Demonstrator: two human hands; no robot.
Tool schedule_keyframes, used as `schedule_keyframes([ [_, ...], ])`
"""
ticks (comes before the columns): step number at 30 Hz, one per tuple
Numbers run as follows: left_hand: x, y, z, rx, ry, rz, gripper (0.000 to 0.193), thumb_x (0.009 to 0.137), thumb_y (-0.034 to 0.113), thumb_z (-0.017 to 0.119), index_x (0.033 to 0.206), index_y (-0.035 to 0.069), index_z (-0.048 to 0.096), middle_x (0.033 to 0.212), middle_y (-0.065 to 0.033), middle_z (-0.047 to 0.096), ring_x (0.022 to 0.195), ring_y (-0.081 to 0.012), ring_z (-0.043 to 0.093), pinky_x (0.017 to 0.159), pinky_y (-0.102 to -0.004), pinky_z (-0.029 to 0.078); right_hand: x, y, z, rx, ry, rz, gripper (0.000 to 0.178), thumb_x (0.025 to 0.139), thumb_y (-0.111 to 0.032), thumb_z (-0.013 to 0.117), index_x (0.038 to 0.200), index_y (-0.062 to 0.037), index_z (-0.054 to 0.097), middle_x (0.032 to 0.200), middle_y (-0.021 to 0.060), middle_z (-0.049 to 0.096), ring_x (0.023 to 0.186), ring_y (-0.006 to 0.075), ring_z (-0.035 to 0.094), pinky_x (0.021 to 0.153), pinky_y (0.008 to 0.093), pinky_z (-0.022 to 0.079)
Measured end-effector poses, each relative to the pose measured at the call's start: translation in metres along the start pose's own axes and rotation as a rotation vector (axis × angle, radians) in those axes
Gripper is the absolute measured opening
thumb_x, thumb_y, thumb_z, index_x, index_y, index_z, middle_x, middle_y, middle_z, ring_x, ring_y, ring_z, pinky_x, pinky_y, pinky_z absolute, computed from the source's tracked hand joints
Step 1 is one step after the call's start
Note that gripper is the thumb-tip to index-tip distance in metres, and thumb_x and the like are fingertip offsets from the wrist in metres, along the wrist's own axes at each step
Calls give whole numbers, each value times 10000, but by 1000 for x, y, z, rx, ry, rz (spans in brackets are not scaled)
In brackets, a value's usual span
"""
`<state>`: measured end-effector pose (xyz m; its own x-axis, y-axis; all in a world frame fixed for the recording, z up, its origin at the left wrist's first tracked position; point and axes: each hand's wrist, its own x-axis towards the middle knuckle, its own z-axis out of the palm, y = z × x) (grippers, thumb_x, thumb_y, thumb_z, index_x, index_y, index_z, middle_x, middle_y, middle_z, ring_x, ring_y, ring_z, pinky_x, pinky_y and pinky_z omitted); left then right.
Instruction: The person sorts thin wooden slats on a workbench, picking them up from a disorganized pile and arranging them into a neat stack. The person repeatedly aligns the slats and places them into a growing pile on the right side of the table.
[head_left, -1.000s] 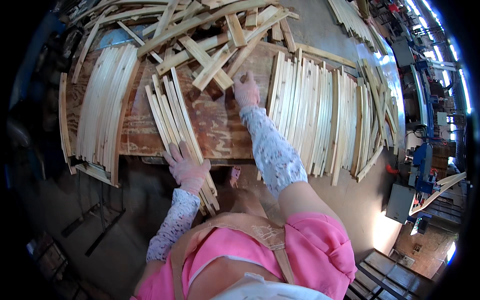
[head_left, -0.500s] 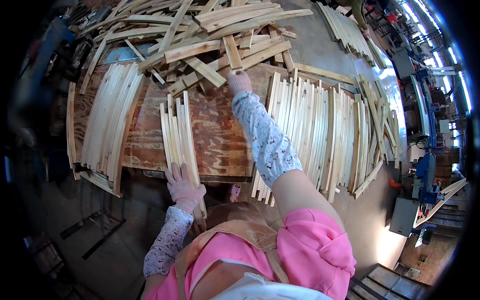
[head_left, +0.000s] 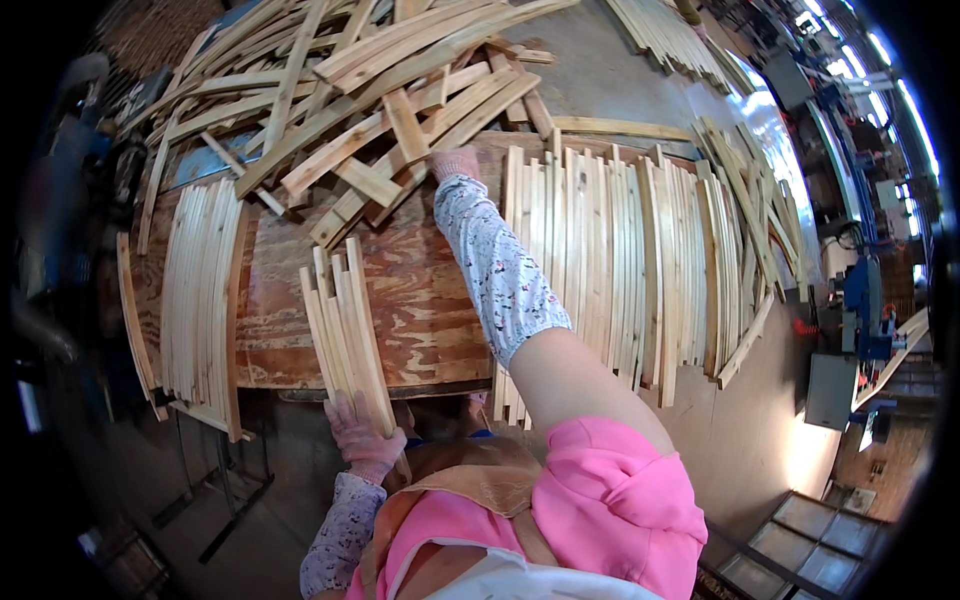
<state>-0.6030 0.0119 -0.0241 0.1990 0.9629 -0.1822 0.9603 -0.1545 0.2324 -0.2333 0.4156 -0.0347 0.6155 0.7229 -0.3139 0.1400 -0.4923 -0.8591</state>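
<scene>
My left hand (head_left: 364, 438), in a pinkish knit glove, spans the near end of a small bundle of pale wooden strips (head_left: 345, 320). Its fingers lie across the strips and the thumb is at their right side. That bundle sticks out past the near edge of the wooden table (head_left: 420, 300). My right hand (head_left: 456, 163), gloved alike, is stretched out to the near side of a jumbled pile of wooden boards (head_left: 410, 60). It touches or nearly touches the board ends there. Its fingers are mostly hidden, so whether it grips a board does not show.
Rows of strips lie side by side at the left (head_left: 200, 300) and at the right (head_left: 590, 250). Loose boards (head_left: 745, 200) lean at the far right. Below the table's left end is a dark metal stand (head_left: 225, 490). More strips (head_left: 668, 45) lie at the back right.
The view has shifted, so the table and piles sit lower and further left. My right hand has moved off a short board's end, rightward along the pile. My left hand stays at the small bundle.
</scene>
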Motion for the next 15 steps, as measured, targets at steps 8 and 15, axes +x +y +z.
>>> schedule_keyframes([
  [8,6,17,-10,38,-146,-125,1028,691,384,808,1599,90,427,1695,-265,244,1585,-545,130,1296,-570,231,-84,8,-97,406,153,10,474,867,-212,680,1295,-7,696,1117,204,762,1081,307,710,985,402,531],
  [15,-1,4,25,85,43,-40,1029,697,367,810,1606,75,426,1694,-282,253,1560,-553,199,1287,-573,256,-89,33,-414,-109,453,-244,351,966,-187,615,1267,-26,697,998,138,748,981,250,718,855,363,572],
])
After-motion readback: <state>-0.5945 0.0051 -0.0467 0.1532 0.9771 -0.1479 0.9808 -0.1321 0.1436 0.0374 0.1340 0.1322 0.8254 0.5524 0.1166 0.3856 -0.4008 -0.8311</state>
